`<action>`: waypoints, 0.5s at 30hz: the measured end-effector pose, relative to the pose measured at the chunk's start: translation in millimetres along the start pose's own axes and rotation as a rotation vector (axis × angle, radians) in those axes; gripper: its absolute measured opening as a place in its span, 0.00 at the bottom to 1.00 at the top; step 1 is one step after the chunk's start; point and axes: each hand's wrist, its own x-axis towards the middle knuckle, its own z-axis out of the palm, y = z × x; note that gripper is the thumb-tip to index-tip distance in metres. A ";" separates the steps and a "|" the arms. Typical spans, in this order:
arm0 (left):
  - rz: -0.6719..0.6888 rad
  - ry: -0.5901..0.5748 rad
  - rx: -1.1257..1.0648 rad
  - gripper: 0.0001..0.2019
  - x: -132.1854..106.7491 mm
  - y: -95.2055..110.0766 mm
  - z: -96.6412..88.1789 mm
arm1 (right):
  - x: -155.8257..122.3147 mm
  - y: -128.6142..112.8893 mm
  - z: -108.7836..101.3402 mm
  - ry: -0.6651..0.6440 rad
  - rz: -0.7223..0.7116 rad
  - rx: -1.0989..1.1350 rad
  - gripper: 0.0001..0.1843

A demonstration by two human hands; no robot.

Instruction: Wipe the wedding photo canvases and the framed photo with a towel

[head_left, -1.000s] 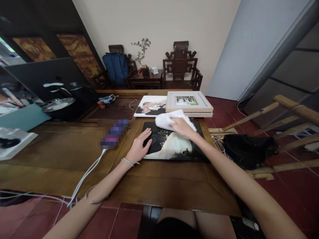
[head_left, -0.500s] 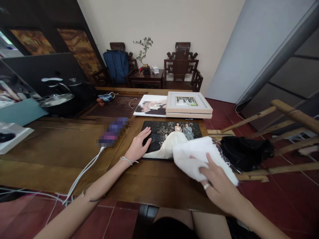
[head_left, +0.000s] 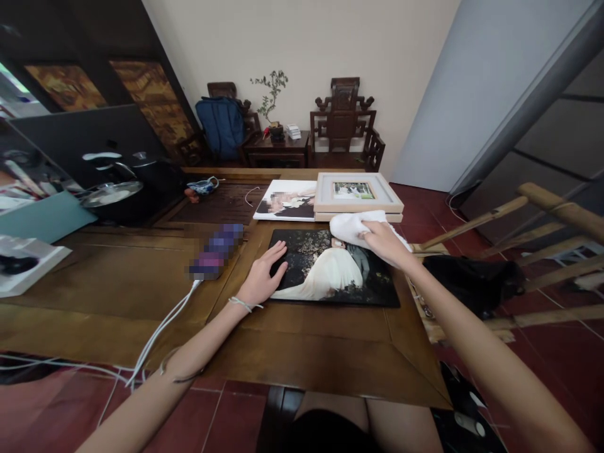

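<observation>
Apparently, wiping is under way, extent done unclear: photo panel on table; left hand, open and flat, on its left edge; right hand clutching white cloth at its far-right part.

The left hand lies palm down, thumb spread apart. The right forearm slants forward and inward. The right hand grips with bent fingers.
</observation>
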 end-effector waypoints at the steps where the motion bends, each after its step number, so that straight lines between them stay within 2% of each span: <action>1: -0.003 -0.001 -0.003 0.20 0.1 0.5 -0.2 | 4.0 2.1 -0.6 0.003 0.002 -0.003 0.13; 3: -0.010 -0.003 -0.005 0.20 0.4 1.2 -0.5 | 1.6 2.9 0.2 0.009 0.007 -0.010 0.14; 5: -0.011 -0.001 -0.005 0.20 0.7 1.3 -0.5 | -14.6 -0.8 3.6 -0.001 0.007 -0.038 0.14; 10: -0.009 0.005 -0.001 0.19 0.9 -0.2 0.8 | -97.9 -27.0 9.5 -0.067 -0.051 -0.149 0.15; 11: -0.009 0.005 0.002 0.20 0.8 -0.4 1.2 | -116.6 -34.1 8.0 -0.115 -0.074 -0.143 0.15; 15: -0.012 0.007 0.009 0.20 0.5 -0.4 2.0 | -171.1 -58.4 -3.8 -0.128 -0.182 -0.090 0.16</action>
